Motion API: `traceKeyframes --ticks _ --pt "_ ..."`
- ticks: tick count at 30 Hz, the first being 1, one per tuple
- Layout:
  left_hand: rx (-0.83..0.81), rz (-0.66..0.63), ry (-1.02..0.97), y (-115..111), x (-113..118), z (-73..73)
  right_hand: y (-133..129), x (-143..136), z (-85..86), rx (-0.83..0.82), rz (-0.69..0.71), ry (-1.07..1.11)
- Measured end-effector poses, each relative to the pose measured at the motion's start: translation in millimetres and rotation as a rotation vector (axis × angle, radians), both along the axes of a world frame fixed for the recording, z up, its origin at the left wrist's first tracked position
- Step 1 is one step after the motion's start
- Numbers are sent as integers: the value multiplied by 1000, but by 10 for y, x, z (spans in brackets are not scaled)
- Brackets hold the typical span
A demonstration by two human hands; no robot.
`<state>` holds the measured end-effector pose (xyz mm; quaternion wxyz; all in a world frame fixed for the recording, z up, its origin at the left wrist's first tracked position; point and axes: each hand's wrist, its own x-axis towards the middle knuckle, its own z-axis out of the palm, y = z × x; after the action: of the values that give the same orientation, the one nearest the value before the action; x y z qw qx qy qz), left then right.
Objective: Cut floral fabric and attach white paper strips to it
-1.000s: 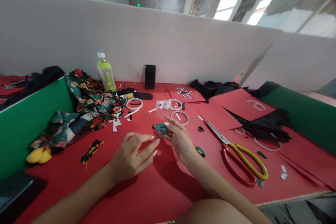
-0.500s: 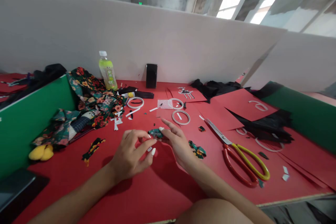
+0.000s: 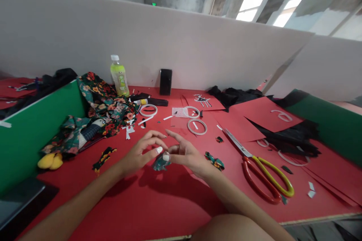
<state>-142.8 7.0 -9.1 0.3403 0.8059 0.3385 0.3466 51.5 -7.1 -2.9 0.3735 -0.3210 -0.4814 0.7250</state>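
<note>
A small piece of green patterned fabric point(image 3: 160, 163) hangs below the fingertips of my right hand point(image 3: 189, 155). The right thumb and a finger pinch its upper end, and the index finger stretches upward. Close beside it, my left hand point(image 3: 143, 153) has its fingers curved and apart, thumb toward the fabric; whether the fingertips touch it is hard to see. To the right lies a gathered floral fabric piece point(image 3: 215, 161). A dark floral strip point(image 3: 104, 159) rests left of my left forearm.
Large scissors point(image 3: 257, 169) with red and yellow handles lie at right. Tape rolls point(image 3: 197, 127), a gridded white sheet point(image 3: 179, 112) and paper scraps lie behind my hands. Floral cloth point(image 3: 113, 111), a green bottle point(image 3: 119, 77) and a phone point(image 3: 165, 82) stand further back. Green partitions point(image 3: 56, 115) border the red table.
The green fabric has come down and toward me, and now hangs below my right fingertips. My left fingers have lifted and curved in beside it. The view has shifted slightly.
</note>
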Motion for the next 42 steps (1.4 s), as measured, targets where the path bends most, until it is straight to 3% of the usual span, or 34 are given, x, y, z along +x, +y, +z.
traceKeyframes --ticks 11,20,42 --pt "-259 -294 96 -53 -48 8 7 15 -61 67 193 -81" --pt "-237 -270 77 -45 -40 63 17 66 -4 107 142 -141" --pt "-168 -103 -50 62 -97 99 50 121 80 63 158 1"
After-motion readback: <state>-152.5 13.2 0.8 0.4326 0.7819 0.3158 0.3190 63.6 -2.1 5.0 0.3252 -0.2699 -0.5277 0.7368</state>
